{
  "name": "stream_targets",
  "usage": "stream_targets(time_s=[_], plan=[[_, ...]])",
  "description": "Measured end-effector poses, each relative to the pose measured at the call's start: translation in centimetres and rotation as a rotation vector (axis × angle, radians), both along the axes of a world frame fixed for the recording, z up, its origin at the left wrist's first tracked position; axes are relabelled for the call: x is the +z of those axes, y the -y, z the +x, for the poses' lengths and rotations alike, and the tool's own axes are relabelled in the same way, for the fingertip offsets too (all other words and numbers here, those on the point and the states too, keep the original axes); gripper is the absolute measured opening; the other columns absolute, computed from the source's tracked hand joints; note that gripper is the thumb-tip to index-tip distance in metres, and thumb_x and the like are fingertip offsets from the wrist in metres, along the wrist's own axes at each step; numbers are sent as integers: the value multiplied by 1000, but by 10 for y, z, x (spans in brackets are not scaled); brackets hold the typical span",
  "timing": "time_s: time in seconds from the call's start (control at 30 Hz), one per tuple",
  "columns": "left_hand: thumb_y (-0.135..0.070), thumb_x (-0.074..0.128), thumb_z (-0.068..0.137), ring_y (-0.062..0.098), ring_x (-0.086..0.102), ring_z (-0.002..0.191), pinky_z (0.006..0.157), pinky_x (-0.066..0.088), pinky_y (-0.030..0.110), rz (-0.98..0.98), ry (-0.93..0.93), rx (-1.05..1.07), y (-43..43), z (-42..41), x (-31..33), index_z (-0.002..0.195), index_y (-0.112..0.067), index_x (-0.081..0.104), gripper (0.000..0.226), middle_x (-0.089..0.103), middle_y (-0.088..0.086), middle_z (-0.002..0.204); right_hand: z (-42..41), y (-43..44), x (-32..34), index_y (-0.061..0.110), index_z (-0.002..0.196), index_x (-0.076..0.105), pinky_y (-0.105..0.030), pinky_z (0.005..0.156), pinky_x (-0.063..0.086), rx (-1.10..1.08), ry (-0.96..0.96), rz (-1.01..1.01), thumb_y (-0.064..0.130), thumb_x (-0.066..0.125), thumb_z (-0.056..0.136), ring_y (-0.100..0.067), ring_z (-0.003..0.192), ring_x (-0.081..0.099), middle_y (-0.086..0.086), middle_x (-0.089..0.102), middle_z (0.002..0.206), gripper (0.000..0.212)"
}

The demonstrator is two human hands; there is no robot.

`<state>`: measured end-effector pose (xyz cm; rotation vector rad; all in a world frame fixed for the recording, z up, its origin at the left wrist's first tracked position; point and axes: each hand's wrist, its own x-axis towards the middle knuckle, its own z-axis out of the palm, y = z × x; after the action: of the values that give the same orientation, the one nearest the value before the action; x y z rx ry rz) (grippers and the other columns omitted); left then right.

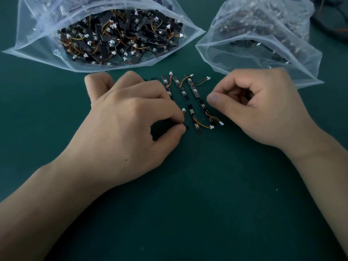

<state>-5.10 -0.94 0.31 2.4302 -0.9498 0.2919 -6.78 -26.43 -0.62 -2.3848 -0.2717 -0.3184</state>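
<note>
Several small black circuit strips point(194, 119) with thin orange and yellow wires and white plugs lie in two rows on the green mat point(188, 194). My left hand point(128, 117) covers the left part of the rows. Its thumb and forefinger pinch one black strip point(186, 127) at the front row's left end, with that strip's white plug point(183, 110) showing above the fingertip. My right hand point(263, 104) rests on the mat just right of the rows, fingers curled, nothing visible in it.
A large open clear bag point(37, 53) full of the same black strips lies at the back left. A second clear bag point(301, 59) with dark parts lies at the back right. Dark cables point(331, 25) lie in the far right corner.
</note>
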Motion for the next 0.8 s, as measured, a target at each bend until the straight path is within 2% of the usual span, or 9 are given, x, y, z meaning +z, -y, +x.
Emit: stream_targets(time_s=[0.2,0.3,0.5,0.6,0.67,0.7,0.73,0.8], plan=[[-46,73,93,18,58,96,85,11,33,-2,16,0,2,0,-3,84,-37,74,13,66,-18,94,0,0,0,21,85,76,-11,55,39,2,-1,-1,32,76,95,-20,59,58,5,64,63,15],[-44,74,90,17,57,96,85,12,33,-9,4,-2,3,0,-3,89,-36,70,9,67,-18,94,0,0,0,21,85,76,-10,56,38,3,-4,-4,33,76,95,-19,59,57,5,63,63,15],[-43,76,86,13,58,98,86,14,32,-19,-19,-1,4,0,-4,99,-34,68,18,66,-21,95,0,-1,0,21,85,76,-9,56,37,6,-7,-9,33,76,95,-19,59,57,4,64,64,15],[-37,74,88,11,60,97,92,24,39,-96,-17,-1,4,-1,0,101,-31,71,14,66,-22,96,0,-1,0,21,85,76,-9,56,38,0,-17,1,32,77,94,-19,59,58,4,65,65,15],[-25,68,92,4,60,91,98,40,56,-193,11,14,0,2,5,98,-26,73,9,63,-24,92,0,-1,0,21,85,76,-10,57,38,-3,-26,20,32,78,94,-18,60,58,5,66,66,14],[-19,64,91,2,60,87,93,45,63,-208,26,36,-4,5,7,94,-23,73,11,62,-24,88,0,-1,0,21,86,76,-10,57,38,-3,-26,23,32,78,94,-18,60,58,5,67,67,14],[-15,61,88,5,60,79,87,47,63,-188,35,53,-9,8,9,89,-20,73,13,60,-20,79,0,-1,0,20,86,76,-10,57,39,-2,-23,18,31,78,94,-19,60,58,4,66,67,14],[-15,56,82,18,53,59,77,51,54,-100,33,88,-16,12,11,78,-17,69,13,49,-12,59,0,-1,1,20,85,76,-12,56,39,1,-18,8,31,78,94,-21,60,58,3,66,66,14]])
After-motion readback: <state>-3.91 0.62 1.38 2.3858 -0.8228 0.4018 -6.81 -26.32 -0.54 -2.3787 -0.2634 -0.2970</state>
